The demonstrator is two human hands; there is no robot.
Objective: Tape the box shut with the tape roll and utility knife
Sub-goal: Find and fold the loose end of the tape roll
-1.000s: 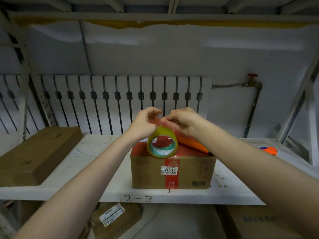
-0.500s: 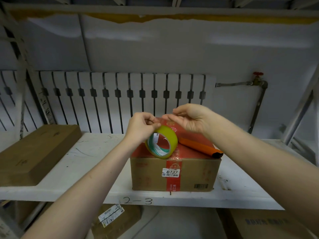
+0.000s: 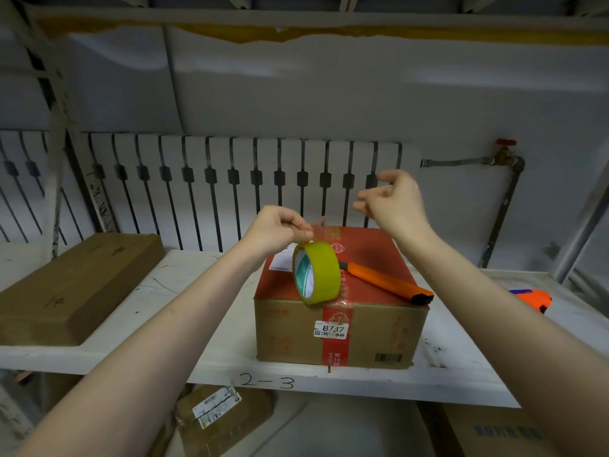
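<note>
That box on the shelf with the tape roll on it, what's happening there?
A person is getting ready to tape the box shut. Their left hand steadies the yellow tape roll standing on edge on the box top. The right hand is raised beside it, fingers pinched, possibly drawing out the clear tape end. The orange utility knife lies untouched on the box.

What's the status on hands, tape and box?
Left hand pinching tape roll at its top, roll on edge over box. Right hand raised, empty-looking. Utility knife lying on box top, untouched. Nothing in the way.
</note>
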